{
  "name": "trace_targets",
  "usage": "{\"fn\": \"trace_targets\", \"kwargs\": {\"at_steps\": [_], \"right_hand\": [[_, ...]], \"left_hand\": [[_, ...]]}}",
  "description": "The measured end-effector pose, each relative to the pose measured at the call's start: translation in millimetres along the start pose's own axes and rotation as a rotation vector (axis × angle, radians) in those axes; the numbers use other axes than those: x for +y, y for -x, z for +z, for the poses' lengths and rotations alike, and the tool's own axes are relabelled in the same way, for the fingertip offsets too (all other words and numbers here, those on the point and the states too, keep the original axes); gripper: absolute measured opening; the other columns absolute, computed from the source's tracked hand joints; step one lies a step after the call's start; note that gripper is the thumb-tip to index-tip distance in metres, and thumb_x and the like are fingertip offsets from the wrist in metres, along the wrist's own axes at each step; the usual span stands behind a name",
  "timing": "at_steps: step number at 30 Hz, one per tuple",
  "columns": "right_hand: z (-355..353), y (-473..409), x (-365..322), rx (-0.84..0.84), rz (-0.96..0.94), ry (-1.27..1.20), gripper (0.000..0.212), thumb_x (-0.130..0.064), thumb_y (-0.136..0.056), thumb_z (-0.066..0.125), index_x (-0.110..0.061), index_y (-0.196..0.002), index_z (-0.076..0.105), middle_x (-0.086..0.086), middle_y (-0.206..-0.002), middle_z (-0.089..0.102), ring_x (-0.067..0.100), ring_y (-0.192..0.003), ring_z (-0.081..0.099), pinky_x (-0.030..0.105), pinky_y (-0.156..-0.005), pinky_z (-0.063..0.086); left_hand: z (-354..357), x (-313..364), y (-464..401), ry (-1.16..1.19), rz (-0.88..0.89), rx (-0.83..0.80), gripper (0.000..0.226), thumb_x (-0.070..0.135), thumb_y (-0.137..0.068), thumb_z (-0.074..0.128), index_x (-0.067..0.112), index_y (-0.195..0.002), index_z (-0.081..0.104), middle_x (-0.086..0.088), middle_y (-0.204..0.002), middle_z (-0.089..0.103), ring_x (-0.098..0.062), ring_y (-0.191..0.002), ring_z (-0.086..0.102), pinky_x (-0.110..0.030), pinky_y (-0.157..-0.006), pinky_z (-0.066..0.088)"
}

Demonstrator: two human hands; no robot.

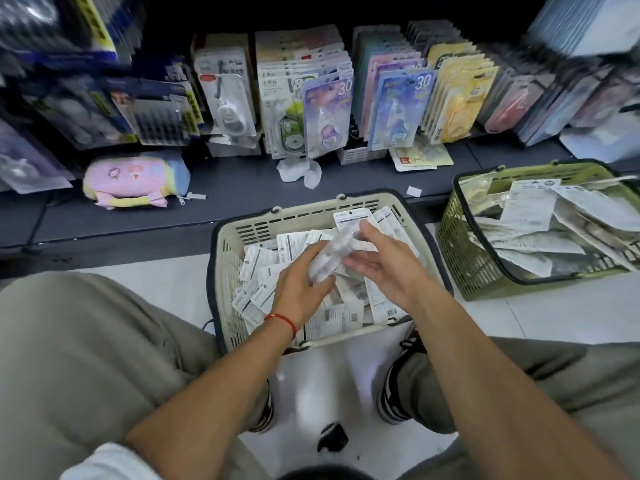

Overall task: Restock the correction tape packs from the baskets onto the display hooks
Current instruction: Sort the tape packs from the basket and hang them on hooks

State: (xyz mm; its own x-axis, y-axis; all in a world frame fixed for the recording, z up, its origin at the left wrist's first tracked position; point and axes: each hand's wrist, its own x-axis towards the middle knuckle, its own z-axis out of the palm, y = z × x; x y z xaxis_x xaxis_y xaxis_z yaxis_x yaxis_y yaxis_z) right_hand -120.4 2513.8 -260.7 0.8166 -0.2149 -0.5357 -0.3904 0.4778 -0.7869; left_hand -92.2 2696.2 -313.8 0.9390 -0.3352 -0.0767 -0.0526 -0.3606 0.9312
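Gathering packs, restock barely begun

My left hand grips a small stack of correction tape packs over the cream basket; my right hand steadies it with relaxed fingers. Both this and the green basket sit full; the display hooks await more.

Single head-worn wide-angle camera looks forward and steeply down from a crouching person (knees framing both sides), close over the cream basket, facing the display shelf beyond.
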Motion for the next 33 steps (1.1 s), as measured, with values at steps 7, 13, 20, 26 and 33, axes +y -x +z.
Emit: {"fn": "trace_targets", "kwargs": {"at_steps": [7,13,20,26,33], "right_hand": [[-39,-27,47,0.398,0.115,1.262,0.087,-0.047,-0.095,0.071,0.002,-0.155,0.031,0.025,-0.153,0.045,0.04,-0.142,0.046,0.044,-0.113,0.043],[-27,-41,70,0.45,0.051,1.38,0.081,-0.035,-0.1,0.065,0.012,-0.151,0.024,0.029,-0.146,0.049,0.04,-0.134,0.052,0.042,-0.107,0.046],[-17,-15,22,0.623,-0.417,0.904,0.029,-0.018,-0.109,0.045,-0.005,-0.134,0.053,0.012,-0.099,0.066,0.032,-0.084,0.061,0.037,-0.07,0.046],[19,-21,10,0.087,-0.167,0.426,0.016,-0.022,-0.104,0.06,-0.018,-0.103,0.075,0.001,-0.099,0.078,0.021,-0.096,0.071,0.037,-0.085,0.055],[38,-71,26,0.282,-0.379,0.913,0.018,-0.029,-0.104,0.059,-0.023,-0.119,0.068,0.002,-0.124,0.067,0.025,-0.118,0.062,0.034,-0.092,0.053]], "left_hand": [[-14,-11,13,0.516,-0.461,0.054,0.048,0.011,-0.086,0.085,0.029,-0.126,0.066,-0.004,-0.117,0.078,-0.022,-0.091,0.08,-0.043,-0.069,0.065],[-23,-17,18,0.615,-0.501,0.062,0.046,0.012,-0.085,0.086,0.028,-0.124,0.066,-0.004,-0.119,0.077,-0.029,-0.105,0.076,-0.048,-0.077,0.065],[-21,-5,14,0.666,-0.521,0.075,0.044,0.019,-0.088,0.083,0.029,-0.127,0.065,-0.004,-0.124,0.076,-0.029,-0.111,0.074,-0.053,-0.084,0.064],[-23,10,5,0.891,-0.569,-0.023,0.051,0.032,-0.09,0.08,0.023,-0.137,0.062,-0.008,-0.13,0.074,-0.032,-0.119,0.071,-0.058,-0.092,0.061],[-48,20,-33,0.656,-0.461,0.108,0.054,0.015,-0.083,0.087,0.026,-0.131,0.065,-0.002,-0.112,0.08,-0.024,-0.098,0.078,-0.045,-0.071,0.065]]}}
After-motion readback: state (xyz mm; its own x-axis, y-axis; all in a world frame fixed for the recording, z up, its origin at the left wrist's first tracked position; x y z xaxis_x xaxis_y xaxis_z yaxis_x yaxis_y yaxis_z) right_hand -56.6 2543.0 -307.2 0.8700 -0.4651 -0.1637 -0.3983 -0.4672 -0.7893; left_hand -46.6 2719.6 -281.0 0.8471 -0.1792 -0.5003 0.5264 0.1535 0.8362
